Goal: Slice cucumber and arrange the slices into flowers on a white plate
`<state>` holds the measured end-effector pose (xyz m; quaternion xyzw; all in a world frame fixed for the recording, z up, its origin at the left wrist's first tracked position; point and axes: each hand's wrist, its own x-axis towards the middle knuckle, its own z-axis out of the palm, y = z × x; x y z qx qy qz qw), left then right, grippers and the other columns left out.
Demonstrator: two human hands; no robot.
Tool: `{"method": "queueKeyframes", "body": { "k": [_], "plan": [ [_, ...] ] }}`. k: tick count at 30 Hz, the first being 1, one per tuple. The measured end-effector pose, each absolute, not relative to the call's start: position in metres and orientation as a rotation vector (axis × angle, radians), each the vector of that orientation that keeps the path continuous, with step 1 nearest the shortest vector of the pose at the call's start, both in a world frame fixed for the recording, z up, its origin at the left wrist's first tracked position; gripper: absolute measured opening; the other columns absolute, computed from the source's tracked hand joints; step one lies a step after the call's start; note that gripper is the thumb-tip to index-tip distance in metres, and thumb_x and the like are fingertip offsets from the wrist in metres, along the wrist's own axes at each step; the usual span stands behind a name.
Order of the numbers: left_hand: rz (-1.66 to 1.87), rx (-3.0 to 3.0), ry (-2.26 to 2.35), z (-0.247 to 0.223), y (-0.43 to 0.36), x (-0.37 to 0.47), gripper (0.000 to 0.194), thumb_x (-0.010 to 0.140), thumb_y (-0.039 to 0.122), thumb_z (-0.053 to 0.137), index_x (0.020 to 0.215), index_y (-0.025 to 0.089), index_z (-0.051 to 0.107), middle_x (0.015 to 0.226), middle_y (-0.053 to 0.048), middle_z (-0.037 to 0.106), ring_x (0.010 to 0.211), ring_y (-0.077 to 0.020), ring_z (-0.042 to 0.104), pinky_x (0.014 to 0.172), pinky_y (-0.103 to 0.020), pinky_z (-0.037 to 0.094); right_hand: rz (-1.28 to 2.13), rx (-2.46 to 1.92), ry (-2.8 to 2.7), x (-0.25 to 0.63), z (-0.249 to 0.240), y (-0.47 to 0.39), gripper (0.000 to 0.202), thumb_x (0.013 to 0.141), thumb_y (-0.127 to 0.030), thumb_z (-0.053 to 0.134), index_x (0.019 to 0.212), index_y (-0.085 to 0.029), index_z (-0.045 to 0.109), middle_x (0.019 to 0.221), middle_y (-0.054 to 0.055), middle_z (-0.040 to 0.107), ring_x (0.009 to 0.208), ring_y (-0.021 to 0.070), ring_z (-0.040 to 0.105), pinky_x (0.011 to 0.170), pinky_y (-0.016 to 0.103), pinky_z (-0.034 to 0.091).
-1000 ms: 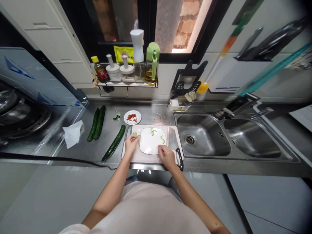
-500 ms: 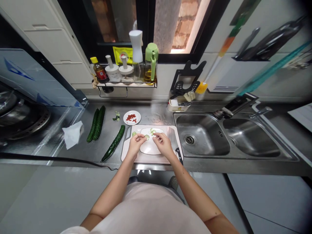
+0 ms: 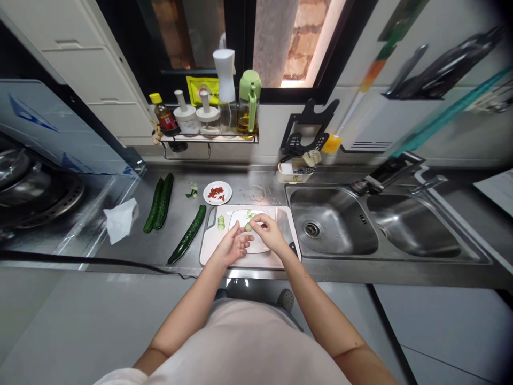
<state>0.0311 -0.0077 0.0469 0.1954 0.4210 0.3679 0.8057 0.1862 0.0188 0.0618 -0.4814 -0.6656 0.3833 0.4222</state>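
Over a white plate on the cutting board, my right hand pinches a thin cucumber slice. My left hand is turned palm up beside it, fingers apart and loosely curled, its fingertips close to the slice; whether they touch it I cannot tell. Several pale green slices lie near the plate's far edge. A short row of cucumber slices rests on the left of the board. On its right side a knife shows a black handle, partly hidden by my right forearm.
Left of the board lie a whole cucumber and two more cucumbers. A small plate of red pieces and some cucumber scraps are behind. A double sink is at right, a tissue at far left.
My left hand has turned palm up and opened, moving right and nearer me. My right hand now holds a slice close to it. The row of slices at left has come into fuller view.
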Motion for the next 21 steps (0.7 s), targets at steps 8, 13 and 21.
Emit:
{"method": "queueKeyframes", "body": {
  "k": [8, 13, 21],
  "plan": [
    [0.835, 0.339, 0.764, 0.0463, -0.006, 0.0311, 0.025, 0.081, 0.041, 0.065, 0.092, 0.019, 0.062, 0.075, -0.001, 0.061, 0.055, -0.0069, 0.053, 0.05, -0.019, 0.039, 0.979, -1.098, -1.75, 0.187, 0.0679, 0.0159, 0.021, 0.085, -0.033, 0.055, 0.07, -0.02, 0.062, 0.084, 0.003, 0.064, 0.089, 0.0175, 0.058, 0.077, 0.03, 0.044],
    [0.881, 0.405, 0.788, 0.0461, -0.0051, 0.0251, 0.035, 0.072, 0.031, 0.075, 0.103, 0.022, 0.06, 0.077, 0.001, 0.059, 0.057, -0.0055, 0.051, 0.051, -0.017, 0.039, 0.975, -1.105, -1.777, 0.1884, 0.0679, 0.0167, 0.022, 0.085, -0.033, 0.054, 0.069, -0.02, 0.061, 0.083, 0.003, 0.064, 0.087, 0.0167, 0.058, 0.074, 0.028, 0.043],
    [0.934, 0.446, 0.803, 0.0544, -0.0044, 0.0254, 0.051, 0.06, 0.021, 0.083, 0.105, 0.02, 0.061, 0.07, 0.005, 0.054, 0.059, -0.0038, 0.05, 0.054, -0.015, 0.038, 1.289, -1.11, -1.643, 0.1957, 0.0663, 0.0216, 0.016, 0.078, -0.033, 0.06, 0.071, -0.018, 0.06, 0.074, 0.0, 0.062, 0.073, 0.0131, 0.056, 0.07, 0.026, 0.044]
  ]
}}
